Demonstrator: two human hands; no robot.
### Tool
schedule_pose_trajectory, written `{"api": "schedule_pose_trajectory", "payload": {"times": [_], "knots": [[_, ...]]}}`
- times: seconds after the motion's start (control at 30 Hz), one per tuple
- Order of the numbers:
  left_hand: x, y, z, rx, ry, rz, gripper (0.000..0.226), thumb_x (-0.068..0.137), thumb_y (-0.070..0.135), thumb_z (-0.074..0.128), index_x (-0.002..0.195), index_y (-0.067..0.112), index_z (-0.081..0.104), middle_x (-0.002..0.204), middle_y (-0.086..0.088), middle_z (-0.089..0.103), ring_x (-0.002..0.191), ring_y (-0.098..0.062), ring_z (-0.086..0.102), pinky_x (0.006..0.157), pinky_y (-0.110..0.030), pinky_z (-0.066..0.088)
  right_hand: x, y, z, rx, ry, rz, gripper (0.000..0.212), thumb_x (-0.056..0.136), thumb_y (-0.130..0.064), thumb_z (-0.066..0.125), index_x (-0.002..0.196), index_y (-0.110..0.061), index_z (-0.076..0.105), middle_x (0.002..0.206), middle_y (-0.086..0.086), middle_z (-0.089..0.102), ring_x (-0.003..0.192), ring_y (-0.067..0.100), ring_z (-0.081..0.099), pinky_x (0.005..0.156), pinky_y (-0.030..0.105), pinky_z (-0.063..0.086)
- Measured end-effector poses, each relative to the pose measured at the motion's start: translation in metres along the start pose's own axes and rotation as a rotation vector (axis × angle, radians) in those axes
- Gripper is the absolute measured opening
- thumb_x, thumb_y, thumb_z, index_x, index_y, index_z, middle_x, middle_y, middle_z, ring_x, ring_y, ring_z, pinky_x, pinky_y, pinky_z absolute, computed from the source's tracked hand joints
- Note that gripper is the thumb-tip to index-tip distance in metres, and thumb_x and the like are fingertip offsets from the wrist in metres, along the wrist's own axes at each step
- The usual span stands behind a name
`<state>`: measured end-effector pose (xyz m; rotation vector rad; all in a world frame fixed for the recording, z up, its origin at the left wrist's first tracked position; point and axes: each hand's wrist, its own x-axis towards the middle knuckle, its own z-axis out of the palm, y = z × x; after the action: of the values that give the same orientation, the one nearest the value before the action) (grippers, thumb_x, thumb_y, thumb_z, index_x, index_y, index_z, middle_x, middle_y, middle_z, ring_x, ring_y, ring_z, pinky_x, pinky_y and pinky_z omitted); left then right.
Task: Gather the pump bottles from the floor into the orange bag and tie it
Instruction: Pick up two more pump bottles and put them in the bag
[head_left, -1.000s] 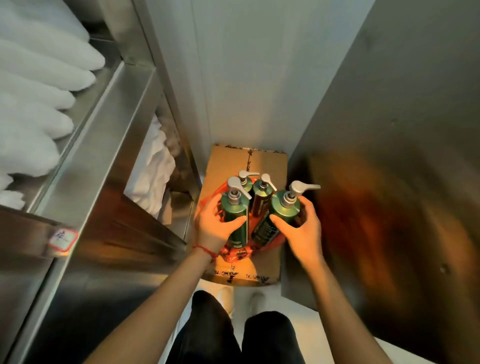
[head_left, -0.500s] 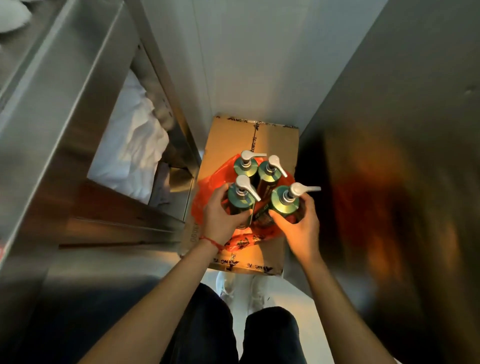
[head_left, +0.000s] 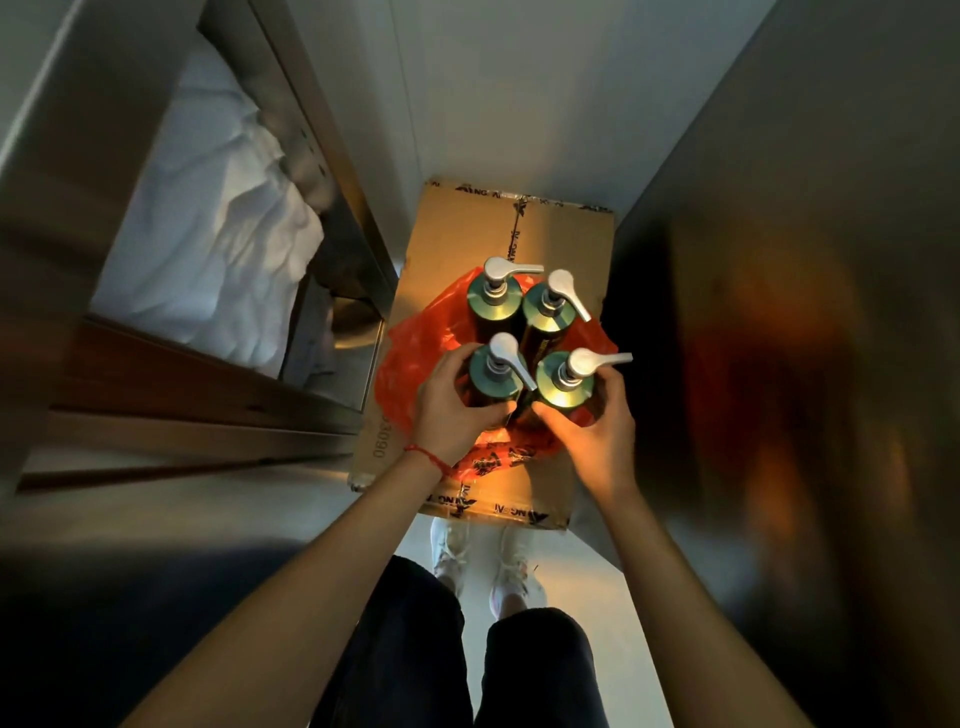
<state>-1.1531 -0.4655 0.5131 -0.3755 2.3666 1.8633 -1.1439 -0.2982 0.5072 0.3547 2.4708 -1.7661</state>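
Several green pump bottles with silver pump heads stand upright in a tight cluster on the orange bag (head_left: 415, 358), which lies spread open under them. My left hand (head_left: 452, 410) is wrapped around the near left bottle (head_left: 493, 376). My right hand (head_left: 597, 431) grips the near right bottle (head_left: 563, 387). Two more bottles, the far left bottle (head_left: 493, 301) and the far right bottle (head_left: 548, 317), stand untouched behind them. The bag's sides hang low around the bottle bases.
The bag rests on a closed cardboard box (head_left: 457, 228) on the floor. A steel cart (head_left: 171, 389) holding white linen (head_left: 218, 223) stands close on the left. A dark metal panel (head_left: 779, 260) closes the right side, a white wall the back. My shoes (head_left: 483, 561) are near the box.
The view has tilted further down over the box. Both hands keep hold of the two near bottles, which now stand more upright beside the far pair.
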Motion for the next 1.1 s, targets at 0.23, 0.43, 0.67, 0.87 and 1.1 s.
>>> {"api": "schedule_pose_trajectory", "payload": {"times": [0.23, 0.43, 0.67, 0.87, 1.1], "knots": [[-0.006, -0.011, 0.001, 0.015, -0.029, -0.008, 0.066, 0.058, 0.0, 0.079, 0.115, 0.017, 0.051, 0.113, 0.0, 0.054, 0.109, -0.019, 0.051, 0.09, -0.028, 0.044, -0.003, 0.007, 0.0, -0.02, -0.037, 0.029, 0.062, 0.062, -0.019, 0.082, 0.11, -0.034, 0.047, 0.103, -0.025, 0.057, 0.099, -0.013, 0.054, 0.084, 0.006, 0.042], [-0.008, -0.011, 0.001, 0.021, -0.05, 0.002, 0.069, 0.058, 0.003, 0.08, 0.112, 0.03, 0.047, 0.112, 0.003, 0.053, 0.109, -0.016, 0.05, 0.09, -0.025, 0.044, -0.006, 0.007, -0.001, -0.042, -0.059, 0.026, 0.064, 0.061, -0.023, 0.082, 0.107, -0.046, 0.045, 0.106, -0.027, 0.056, 0.101, -0.013, 0.053, 0.085, 0.007, 0.042], [-0.013, -0.012, -0.002, 0.021, -0.079, -0.017, 0.068, 0.058, 0.005, 0.081, 0.106, 0.039, 0.047, 0.112, 0.0, 0.055, 0.11, -0.019, 0.052, 0.088, -0.023, 0.045, -0.011, 0.004, -0.004, -0.036, -0.081, 0.028, 0.068, 0.06, -0.023, 0.082, 0.109, -0.05, 0.044, 0.111, -0.026, 0.054, 0.107, -0.004, 0.053, 0.094, 0.024, 0.043], [-0.018, -0.017, -0.006, 0.009, -0.086, -0.048, 0.064, 0.06, 0.004, 0.08, 0.111, 0.027, 0.049, 0.114, -0.002, 0.055, 0.109, -0.017, 0.05, 0.088, -0.017, 0.044, -0.016, 0.002, -0.008, -0.021, -0.111, 0.038, 0.072, 0.063, -0.018, 0.082, 0.125, -0.026, 0.046, 0.123, -0.007, 0.056, 0.117, 0.013, 0.053, 0.102, 0.038, 0.043], [-0.022, -0.017, -0.007, 0.0, -0.077, -0.077, 0.069, 0.06, 0.003, 0.08, 0.121, 0.013, 0.049, 0.123, -0.011, 0.053, 0.116, -0.023, 0.048, 0.095, -0.036, 0.045, -0.019, -0.003, -0.009, -0.041, -0.125, 0.035, 0.072, 0.064, -0.018, 0.081, 0.128, -0.019, 0.046, 0.13, 0.003, 0.054, 0.119, 0.015, 0.051, 0.102, 0.039, 0.043]]}}
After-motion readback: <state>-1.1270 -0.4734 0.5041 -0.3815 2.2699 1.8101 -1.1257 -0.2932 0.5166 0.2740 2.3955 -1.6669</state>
